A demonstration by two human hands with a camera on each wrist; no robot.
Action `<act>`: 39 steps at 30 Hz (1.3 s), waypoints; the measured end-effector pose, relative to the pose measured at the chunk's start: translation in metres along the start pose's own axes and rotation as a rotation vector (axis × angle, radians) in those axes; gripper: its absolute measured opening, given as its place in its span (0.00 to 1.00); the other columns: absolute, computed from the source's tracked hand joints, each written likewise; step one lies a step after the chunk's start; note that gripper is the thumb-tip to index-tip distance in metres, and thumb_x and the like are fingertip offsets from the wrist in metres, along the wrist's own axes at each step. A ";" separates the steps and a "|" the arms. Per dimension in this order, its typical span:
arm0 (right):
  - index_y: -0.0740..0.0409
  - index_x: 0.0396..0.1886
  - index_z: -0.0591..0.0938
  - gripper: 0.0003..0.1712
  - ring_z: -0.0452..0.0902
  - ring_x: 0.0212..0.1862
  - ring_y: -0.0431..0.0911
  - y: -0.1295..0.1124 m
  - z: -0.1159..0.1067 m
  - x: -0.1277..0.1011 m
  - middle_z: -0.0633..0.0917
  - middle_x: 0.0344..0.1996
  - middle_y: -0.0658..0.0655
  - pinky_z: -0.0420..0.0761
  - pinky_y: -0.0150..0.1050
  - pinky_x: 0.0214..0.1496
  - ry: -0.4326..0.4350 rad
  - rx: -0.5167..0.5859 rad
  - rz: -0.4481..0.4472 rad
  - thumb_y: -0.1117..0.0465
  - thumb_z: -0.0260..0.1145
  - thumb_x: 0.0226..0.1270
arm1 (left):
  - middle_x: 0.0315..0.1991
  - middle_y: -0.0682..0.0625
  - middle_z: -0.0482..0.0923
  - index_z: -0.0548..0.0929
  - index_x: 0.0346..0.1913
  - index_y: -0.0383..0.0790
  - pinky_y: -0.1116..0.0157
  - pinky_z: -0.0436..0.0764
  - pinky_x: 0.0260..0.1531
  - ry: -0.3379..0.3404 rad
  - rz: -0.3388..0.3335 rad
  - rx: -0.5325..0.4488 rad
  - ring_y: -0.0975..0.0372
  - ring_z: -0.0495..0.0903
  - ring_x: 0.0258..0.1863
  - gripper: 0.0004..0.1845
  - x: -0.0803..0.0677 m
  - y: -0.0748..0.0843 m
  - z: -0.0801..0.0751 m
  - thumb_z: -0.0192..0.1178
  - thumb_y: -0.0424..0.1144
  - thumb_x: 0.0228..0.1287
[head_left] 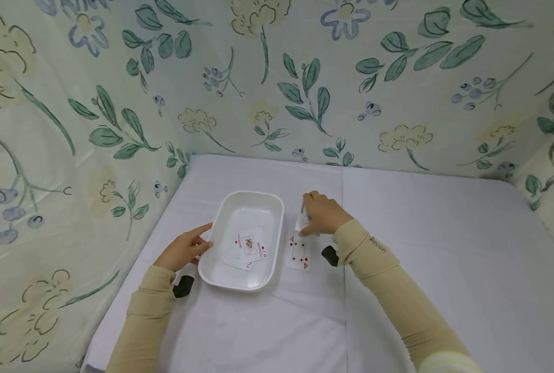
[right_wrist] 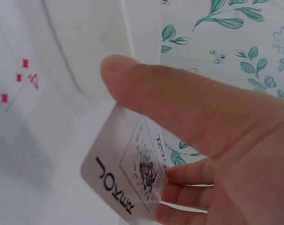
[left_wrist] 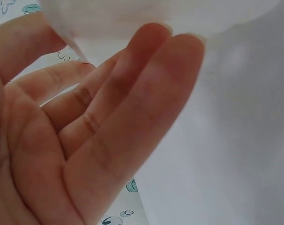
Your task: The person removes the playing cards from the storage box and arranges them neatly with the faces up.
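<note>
Your right hand, just right of centre in the head view, pinches a joker card between thumb and curled fingers — lifted off the white tablecloth. Below it lies a four of diamonds, face up. Your left hand, fingers straight and relaxed, touches the left rim of the white tray — a few cards lie inside.

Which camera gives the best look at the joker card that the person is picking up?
The right wrist view: the joker card fills the frame, pinched in the right hand, its lettering readable. The head view shows only a sliver of it behind that hand. The left wrist view shows none of it.
</note>
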State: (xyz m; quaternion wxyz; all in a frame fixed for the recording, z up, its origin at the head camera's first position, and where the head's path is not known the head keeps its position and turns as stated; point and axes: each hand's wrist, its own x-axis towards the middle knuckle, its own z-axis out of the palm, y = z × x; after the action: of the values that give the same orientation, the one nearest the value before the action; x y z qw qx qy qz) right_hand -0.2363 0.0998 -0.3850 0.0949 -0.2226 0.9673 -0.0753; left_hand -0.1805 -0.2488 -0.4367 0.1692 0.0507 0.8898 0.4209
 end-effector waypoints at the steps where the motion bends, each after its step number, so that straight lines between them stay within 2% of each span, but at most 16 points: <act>1: 0.72 0.63 0.60 0.57 0.63 0.57 0.60 0.005 0.003 -0.003 0.65 0.58 0.69 0.66 0.55 0.55 -0.009 0.003 0.008 0.42 0.74 0.40 | 0.35 0.43 0.77 0.57 0.69 0.46 0.62 0.80 0.28 0.001 0.004 -0.003 0.57 0.77 0.31 0.32 0.000 0.000 0.000 0.56 0.42 0.63; 7: 0.72 0.63 0.59 0.58 0.62 0.57 0.60 0.023 0.020 -0.017 0.65 0.58 0.69 0.64 0.55 0.56 -0.045 0.026 0.043 0.44 0.75 0.40 | 0.34 0.44 0.77 0.58 0.68 0.45 0.62 0.80 0.27 -0.003 0.049 -0.017 0.57 0.78 0.31 0.32 0.000 0.000 -0.001 0.56 0.41 0.63; 15: 0.72 0.63 0.60 0.55 0.64 0.57 0.60 0.033 0.039 -0.032 0.65 0.58 0.69 0.65 0.53 0.57 -0.094 0.080 0.022 0.47 0.75 0.40 | 0.35 0.43 0.78 0.57 0.69 0.45 0.62 0.80 0.28 -0.006 0.049 -0.016 0.56 0.78 0.31 0.33 0.000 -0.001 -0.001 0.56 0.43 0.63; 22: 0.71 0.64 0.59 0.59 0.62 0.59 0.60 0.030 0.054 -0.040 0.62 0.61 0.68 0.63 0.53 0.58 -0.150 0.107 0.014 0.44 0.76 0.38 | 0.35 0.44 0.77 0.57 0.69 0.46 0.62 0.80 0.28 -0.007 0.038 -0.018 0.57 0.78 0.31 0.33 0.001 -0.002 -0.002 0.56 0.44 0.63; 33: 0.70 0.63 0.61 0.59 0.62 0.57 0.59 0.025 0.068 -0.046 0.63 0.59 0.67 0.65 0.52 0.57 -0.145 0.096 -0.006 0.42 0.76 0.36 | 0.34 0.44 0.77 0.56 0.69 0.46 0.62 0.80 0.28 -0.006 0.029 -0.016 0.57 0.77 0.31 0.33 0.001 -0.001 -0.002 0.55 0.42 0.63; 39: 0.68 0.63 0.61 0.58 0.61 0.58 0.58 0.021 0.071 -0.049 0.62 0.59 0.66 0.64 0.53 0.56 -0.143 0.097 0.013 0.42 0.75 0.37 | 0.34 0.44 0.77 0.56 0.69 0.46 0.62 0.80 0.28 -0.001 0.026 -0.007 0.57 0.77 0.31 0.32 0.000 -0.001 -0.001 0.55 0.41 0.64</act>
State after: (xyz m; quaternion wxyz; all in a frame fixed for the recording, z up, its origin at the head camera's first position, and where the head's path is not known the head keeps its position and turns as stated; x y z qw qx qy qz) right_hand -0.1861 0.1331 -0.4502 0.1748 -0.2161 0.9548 -0.1052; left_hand -0.1807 -0.2501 -0.4375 0.1644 0.0620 0.8874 0.4261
